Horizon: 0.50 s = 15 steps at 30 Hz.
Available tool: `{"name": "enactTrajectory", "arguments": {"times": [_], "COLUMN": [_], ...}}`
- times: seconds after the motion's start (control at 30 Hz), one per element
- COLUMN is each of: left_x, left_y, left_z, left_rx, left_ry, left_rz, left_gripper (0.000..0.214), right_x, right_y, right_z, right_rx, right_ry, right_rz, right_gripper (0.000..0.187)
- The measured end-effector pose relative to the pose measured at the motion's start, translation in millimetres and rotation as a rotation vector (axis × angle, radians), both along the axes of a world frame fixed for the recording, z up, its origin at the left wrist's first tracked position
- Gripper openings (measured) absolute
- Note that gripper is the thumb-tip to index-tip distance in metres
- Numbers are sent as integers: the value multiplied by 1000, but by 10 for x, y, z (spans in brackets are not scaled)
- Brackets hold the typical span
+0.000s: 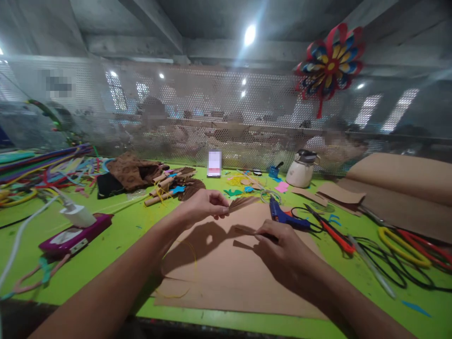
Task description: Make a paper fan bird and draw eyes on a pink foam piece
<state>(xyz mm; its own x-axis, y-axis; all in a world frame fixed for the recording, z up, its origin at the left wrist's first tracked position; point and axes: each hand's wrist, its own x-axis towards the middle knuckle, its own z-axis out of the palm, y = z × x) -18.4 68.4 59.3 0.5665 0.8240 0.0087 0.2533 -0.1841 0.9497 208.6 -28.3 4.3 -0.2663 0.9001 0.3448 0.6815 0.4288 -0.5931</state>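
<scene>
My left hand [205, 205] is raised a little above the table, its fingers pinched on a pleated brown paper fan [243, 203] that points to the right. My right hand [278, 245] rests on a large brown paper sheet [226, 273], its fingers closed on a small dark strip at the fingertips that I cannot make out. A blue glue gun [282, 215] lies just beyond my right hand. The two hands are a short gap apart over the sheet.
The green table [116, 245] holds a magenta phone with a white charger [76, 230] on the left, coloured strips and paper rolls [165, 186] behind, a phone standing upright [214, 163], a white kettle [300, 172], scissors [332, 233], cables and brown paper at right. A mesh screen stands behind.
</scene>
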Motion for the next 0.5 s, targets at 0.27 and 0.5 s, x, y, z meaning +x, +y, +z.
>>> {"name": "enactTrajectory", "arguments": {"times": [0.27, 0.5], "left_x": [-27, 54], "left_y": [46, -74], "left_z": [-158, -111], "left_rx": [100, 261], "left_ry": [207, 414], "left_rz": [-47, -71], "left_gripper": [27, 28], "right_x": [-68, 39], "right_y": [-58, 24], "right_z": [-11, -20], "right_rx": [70, 146], "right_ry": [30, 1], "right_rz": [63, 155], "right_gripper": [20, 14]}}
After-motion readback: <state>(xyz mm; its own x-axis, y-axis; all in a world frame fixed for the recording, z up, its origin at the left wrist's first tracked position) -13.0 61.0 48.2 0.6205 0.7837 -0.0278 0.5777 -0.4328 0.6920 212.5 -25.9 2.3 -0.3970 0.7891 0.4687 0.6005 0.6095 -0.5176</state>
